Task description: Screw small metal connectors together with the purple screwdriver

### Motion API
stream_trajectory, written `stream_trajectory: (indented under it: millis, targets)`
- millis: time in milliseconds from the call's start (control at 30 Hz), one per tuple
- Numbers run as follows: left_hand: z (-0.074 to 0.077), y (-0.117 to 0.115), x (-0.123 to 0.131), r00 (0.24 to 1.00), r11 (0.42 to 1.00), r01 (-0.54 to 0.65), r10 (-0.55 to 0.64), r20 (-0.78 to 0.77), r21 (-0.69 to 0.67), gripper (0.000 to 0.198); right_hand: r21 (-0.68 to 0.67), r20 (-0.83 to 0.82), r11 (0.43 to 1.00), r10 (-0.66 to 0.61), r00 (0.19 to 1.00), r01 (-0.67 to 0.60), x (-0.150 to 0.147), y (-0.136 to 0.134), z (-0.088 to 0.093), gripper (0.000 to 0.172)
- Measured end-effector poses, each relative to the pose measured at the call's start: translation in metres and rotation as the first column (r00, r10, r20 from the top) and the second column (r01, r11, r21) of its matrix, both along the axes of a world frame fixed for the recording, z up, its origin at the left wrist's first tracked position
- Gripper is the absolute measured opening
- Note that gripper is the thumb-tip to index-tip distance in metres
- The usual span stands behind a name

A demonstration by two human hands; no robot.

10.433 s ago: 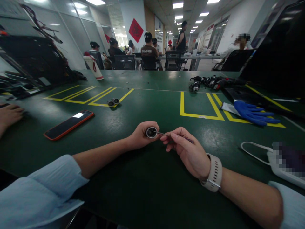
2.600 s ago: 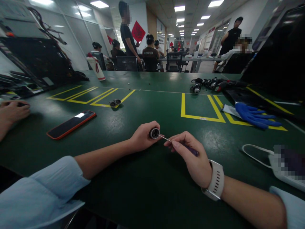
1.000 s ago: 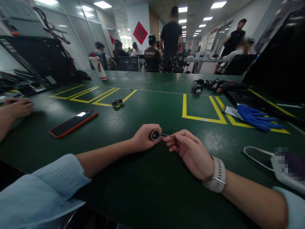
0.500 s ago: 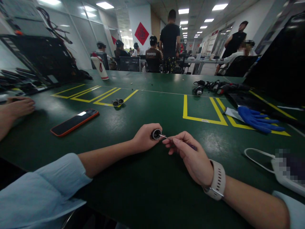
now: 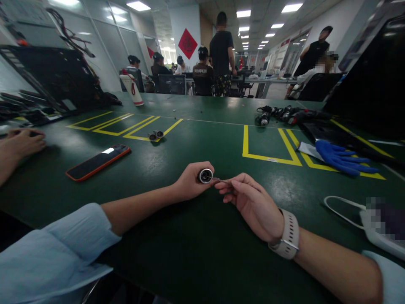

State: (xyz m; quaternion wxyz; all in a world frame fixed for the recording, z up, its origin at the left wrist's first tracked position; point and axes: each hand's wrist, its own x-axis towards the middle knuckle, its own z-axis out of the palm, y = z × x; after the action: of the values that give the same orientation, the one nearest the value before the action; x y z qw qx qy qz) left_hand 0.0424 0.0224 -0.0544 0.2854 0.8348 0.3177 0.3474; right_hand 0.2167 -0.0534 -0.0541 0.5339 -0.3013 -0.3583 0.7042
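Two hands at work over the green tabletop (image 5: 190, 253); clock centred on the cylinder, 12 away from the wearer. Left hand (image 5: 190, 182) curls round a short, dark cylinder (image 5: 203, 174) with a bright rim, hollow end toward the wearer. Right hand (image 5: 251, 200), at 4, pinches a thin-shafted tool (image 5: 225, 182), maybe a small screwdriver; its handle is mostly hidden. Shaft points into the cylinder's mouth; whether the tip touches the inside is too small to make out.

Handling, my judgement: cylinder looks metal, stiff, modest in weight, smooth enough to twist in the palm. Best hold is round the barrel behind the rim, fingers off the mouth; the inner parts may be delicate. Tool likely light, its shaft easily skidding off metal; hold by the handle.

Around: two small cup-shaped fittings (image 5: 152, 137) at 10, orange-cased phone (image 5: 98, 162) at 9, dark cables (image 5: 263, 120) at 2, blue glove (image 5: 343, 157) near 3.
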Motion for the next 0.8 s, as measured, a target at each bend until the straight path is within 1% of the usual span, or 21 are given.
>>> stream_trajectory:
  millis: [133, 267, 400, 567, 800]
  targets:
    - [0.0008, -0.0015, 0.0006, 1.0, 1.0, -0.016, 0.016, -0.013, -0.014, 0.019, 0.014, 0.023, 0.999, -0.036, 0.999, 0.035, -0.002, -0.0012, 0.0022, 0.008]
    - [-0.0008, -0.0019, 0.0003, 0.997, 0.998, -0.056, 0.057, -0.048, 0.025, 0.017, 0.026, 0.08, 0.997, -0.08, 0.994, 0.078, -0.0046, -0.0038, 0.005, 0.006]
    - [-0.0013, -0.0011, -0.0013, 0.994, 0.995, -0.064, 0.071, -0.087, 0.076, 0.009, 0.009, 0.072, 0.998, -0.058, 0.996, 0.057, -0.0036, -0.0028, 0.004, 0.007]
    - [0.0012, -0.0011, -0.0017, 0.996, 0.999, -0.007, 0.012, -0.092, 0.054, 0.013, 0.012, 0.024, 1.0, -0.012, 1.0, 0.012, 0.0003, 0.002, 0.0, 0.008]
    - [0.0054, -0.0006, -0.0017, 0.99, 0.997, 0.057, -0.062, -0.123, -0.041, 0.018, -0.019, 0.016, 0.998, -0.055, 0.998, 0.056, 0.0015, 0.0025, 0.0002, 0.01]
